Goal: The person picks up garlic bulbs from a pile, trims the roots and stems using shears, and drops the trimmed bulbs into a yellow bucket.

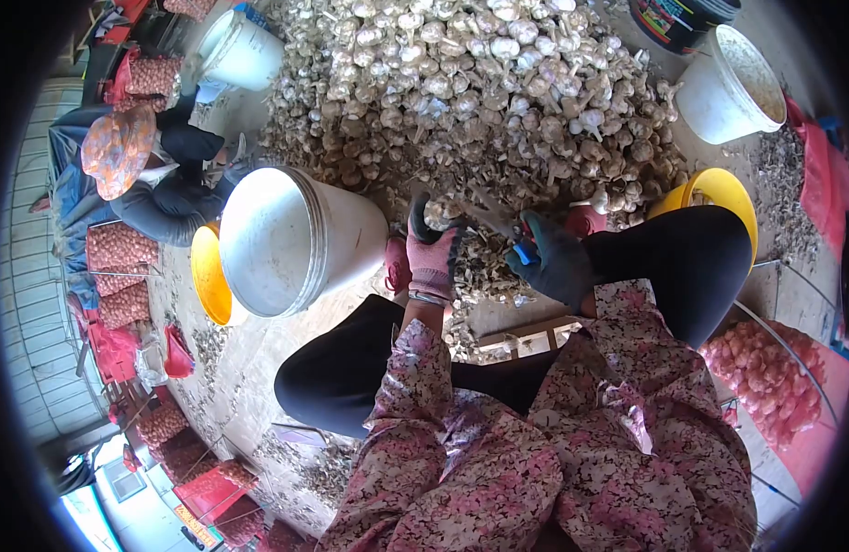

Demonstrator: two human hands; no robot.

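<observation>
My left hand [432, 248], in a pink glove with dark fingers, is closed around a garlic bulb [440, 215]. My right hand [555, 262], in a dark grey glove, grips the blue handle of a pair of shears [491, 213]. The blades point left toward the bulb, close to its stem side. Both hands are over the floor between my knees, in front of a large heap of garlic [461, 92] with stems and roots still on many bulbs. Trimmings [493, 267] lie beneath my hands.
A large white bucket [351, 225] tilts at my left, beside a yellow bucket [208, 276]. Another yellow bucket [719, 189] and a white one [733, 87] stand at right. A person in a patterned hat [119, 152] sits at left. Red mesh sacks [765, 377] hold garlic.
</observation>
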